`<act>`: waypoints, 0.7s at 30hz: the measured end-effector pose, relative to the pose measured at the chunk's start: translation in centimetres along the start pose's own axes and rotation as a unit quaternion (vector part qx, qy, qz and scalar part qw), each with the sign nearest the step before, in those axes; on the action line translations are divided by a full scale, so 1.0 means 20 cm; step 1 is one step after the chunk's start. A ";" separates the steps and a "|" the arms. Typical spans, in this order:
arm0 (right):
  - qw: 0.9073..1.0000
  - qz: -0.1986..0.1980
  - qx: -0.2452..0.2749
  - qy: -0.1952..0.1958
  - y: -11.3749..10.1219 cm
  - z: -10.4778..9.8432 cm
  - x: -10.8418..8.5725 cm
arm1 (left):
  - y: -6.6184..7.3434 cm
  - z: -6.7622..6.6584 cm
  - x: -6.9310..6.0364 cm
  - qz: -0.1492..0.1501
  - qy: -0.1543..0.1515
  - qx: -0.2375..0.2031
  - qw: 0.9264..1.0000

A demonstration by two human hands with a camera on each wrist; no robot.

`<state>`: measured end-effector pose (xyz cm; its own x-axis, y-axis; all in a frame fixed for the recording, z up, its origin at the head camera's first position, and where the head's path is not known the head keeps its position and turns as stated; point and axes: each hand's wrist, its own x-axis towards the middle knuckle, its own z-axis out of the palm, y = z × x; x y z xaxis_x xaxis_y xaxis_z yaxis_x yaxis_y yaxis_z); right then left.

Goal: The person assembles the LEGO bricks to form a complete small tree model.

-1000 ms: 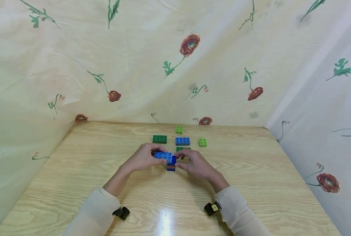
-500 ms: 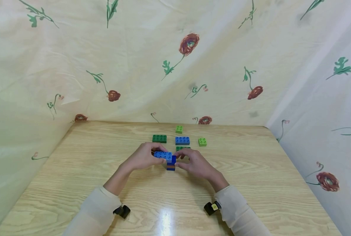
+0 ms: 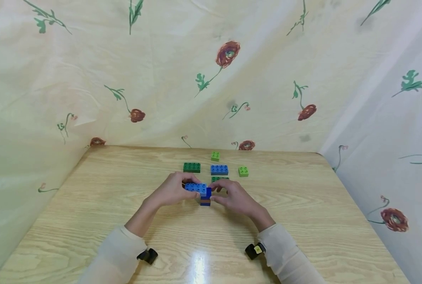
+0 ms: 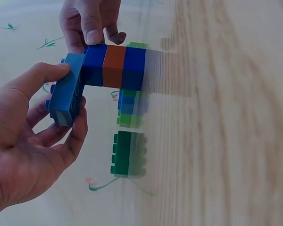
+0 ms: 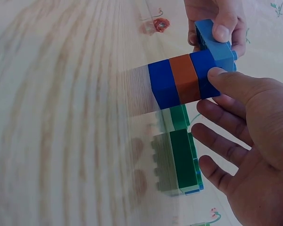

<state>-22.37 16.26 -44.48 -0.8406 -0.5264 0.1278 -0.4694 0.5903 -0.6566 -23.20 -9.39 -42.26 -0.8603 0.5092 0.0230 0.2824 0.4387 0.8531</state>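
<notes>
My left hand (image 3: 173,190) pinches a light blue eight-stud brick (image 3: 195,188) between thumb and fingers. That brick (image 4: 65,89) lies across the top of a short brick stack and sticks out to the left. Below it come a dark blue brick (image 5: 203,73), an orange brick (image 5: 183,78) and another dark blue brick (image 5: 163,84), upright on the table. With my right hand (image 3: 237,197) I grip the upper dark blue brick, thumb on its near side. Whether the light blue brick is pressed fully down cannot be told.
Behind the stack lie a dark green brick (image 3: 192,167), a blue brick (image 3: 219,170) and two lime green bricks (image 3: 215,156). Another dark green brick (image 3: 220,180) is partly hidden by my right hand. A flowered cloth (image 3: 161,79) hangs along the wooden table's (image 3: 108,189) back edge.
</notes>
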 end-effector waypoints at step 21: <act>1.000 0.021 -0.003 0.001 0.00 -0.05 -0.01 | -0.02 -0.01 0.02 0.012 -0.016 0.008 1.000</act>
<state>-22.41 17.05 -43.84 -0.8604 -0.4993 0.1021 -0.4354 0.6161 -0.6563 -23.66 -9.46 -42.44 -0.8393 0.5430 0.0255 0.3089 0.4378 0.8443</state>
